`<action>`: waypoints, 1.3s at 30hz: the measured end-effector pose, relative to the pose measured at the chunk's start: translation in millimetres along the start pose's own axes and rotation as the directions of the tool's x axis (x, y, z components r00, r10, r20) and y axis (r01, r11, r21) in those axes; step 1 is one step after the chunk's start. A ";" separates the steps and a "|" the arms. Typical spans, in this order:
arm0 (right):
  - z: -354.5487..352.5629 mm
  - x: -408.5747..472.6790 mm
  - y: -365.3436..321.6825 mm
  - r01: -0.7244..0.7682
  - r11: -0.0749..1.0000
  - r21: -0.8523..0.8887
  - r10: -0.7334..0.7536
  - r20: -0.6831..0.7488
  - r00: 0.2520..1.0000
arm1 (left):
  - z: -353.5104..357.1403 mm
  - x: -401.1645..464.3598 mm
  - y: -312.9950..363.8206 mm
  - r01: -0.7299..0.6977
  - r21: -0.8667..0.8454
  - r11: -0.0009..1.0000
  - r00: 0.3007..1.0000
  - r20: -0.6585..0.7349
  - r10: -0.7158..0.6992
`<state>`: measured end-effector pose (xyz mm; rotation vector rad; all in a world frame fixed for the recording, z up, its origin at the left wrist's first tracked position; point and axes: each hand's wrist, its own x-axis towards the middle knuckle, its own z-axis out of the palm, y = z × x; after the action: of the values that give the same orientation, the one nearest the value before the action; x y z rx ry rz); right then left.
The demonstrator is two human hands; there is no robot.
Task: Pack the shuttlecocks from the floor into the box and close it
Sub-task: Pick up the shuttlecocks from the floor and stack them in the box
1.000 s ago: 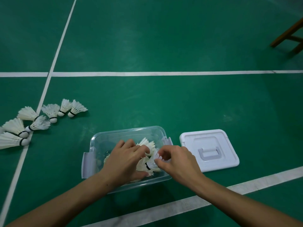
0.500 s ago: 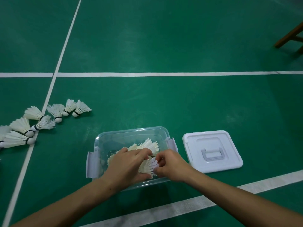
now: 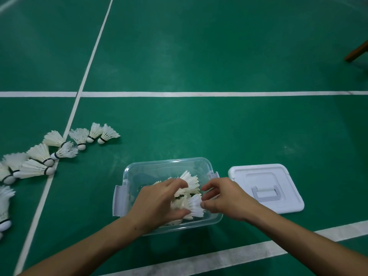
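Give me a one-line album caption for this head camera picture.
Both hands, left and right, settle shuttlecocks in the box; lid beside it.
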<state>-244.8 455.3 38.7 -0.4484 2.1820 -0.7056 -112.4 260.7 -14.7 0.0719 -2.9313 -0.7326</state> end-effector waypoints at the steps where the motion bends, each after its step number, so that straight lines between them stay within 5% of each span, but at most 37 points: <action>1: -2.7 -1.0 -2.6 0.030 0.999 -0.012 -0.030 -0.022 0.999 | -8.4 0.6 -0.4 0.019 -0.055 0.998 1.000 -0.023 -0.021; 7: -17.3 -4.1 -58.3 0.303 0.947 -0.110 -0.314 -0.093 0.945 | -78.9 -1.8 -18.6 0.041 -0.304 0.952 0.963 -0.243 -0.119; 14: -1.1 17.5 -160.0 0.579 0.781 -0.233 -0.592 0.019 0.806 | -144.7 -34.3 -80.0 0.062 -0.332 0.941 0.886 -0.415 -0.205; 19: 44.1 67.6 -217.7 0.667 0.693 -0.274 -0.667 0.110 0.737 | -158.4 -54.6 -145.3 0.180 -0.374 0.910 0.811 -0.466 -0.352; 25: 104.3 142.7 -251.1 0.651 0.727 -0.219 -0.651 0.082 0.755 | -145.0 -65.5 -233.9 0.330 -0.409 0.851 0.743 -0.443 -0.501; 32: 138.5 225.1 -249.9 0.551 0.794 -0.257 -0.575 -0.020 0.818 | -143.1 -37.1 -304.3 0.541 -0.190 0.819 0.758 -0.312 -0.573; 39: 165.6 292.0 -249.2 0.410 0.858 -0.310 -0.470 -0.151 0.870 | -131.2 24.9 -335.6 0.536 0.245 0.808 0.844 -0.127 -0.521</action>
<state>-279.9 51.7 -65.0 -1.0906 2.4234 -0.7283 -114.6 -98.2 -55.4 0.9552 -2.9461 -0.3546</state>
